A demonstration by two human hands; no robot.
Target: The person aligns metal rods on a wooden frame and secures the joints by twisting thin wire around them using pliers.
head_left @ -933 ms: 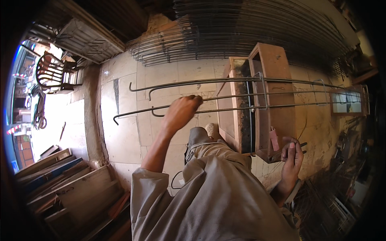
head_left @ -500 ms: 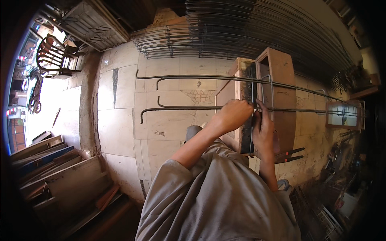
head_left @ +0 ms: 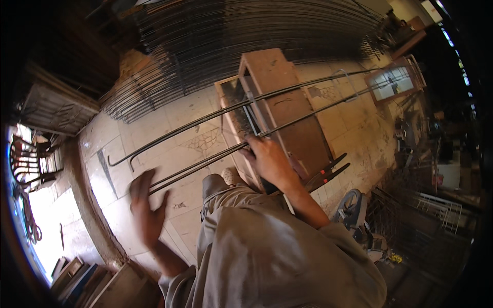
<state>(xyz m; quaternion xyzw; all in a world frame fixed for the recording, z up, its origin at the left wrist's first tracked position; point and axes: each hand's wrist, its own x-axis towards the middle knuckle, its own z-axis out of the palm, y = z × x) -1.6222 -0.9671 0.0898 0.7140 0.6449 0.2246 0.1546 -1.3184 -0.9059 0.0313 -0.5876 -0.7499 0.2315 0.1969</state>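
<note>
Two pairs of long dark steel rods with hooked ends lie across a wooden box stand: a far pair (head_left: 190,124) and a near pair (head_left: 205,163). My left hand (head_left: 146,210), slightly blurred, is open with fingers apart beside the near pair's left ends, covering their hooks. My right hand (head_left: 269,161) is closed on the near rods where they cross the dark-topped wooden box (head_left: 231,110). A bent wire stirrup (head_left: 354,87) hangs around the rods farther right. Another stirrup near my right hand shows only in part.
A brown wooden box (head_left: 292,105) adjoins the stand. Long-handled cutters (head_left: 328,174) with red marks lie to its right. Stacked rod cages (head_left: 215,46) fill the far side. A glass-topped wooden box (head_left: 393,82) sits under the rods' right ends. A chair (head_left: 33,161) stands at far left.
My left hand has let go at the stand and moved left to the rods' hooked ends. My right hand now grips the near rods. The view has turned, so the rods appear slanted.
</note>
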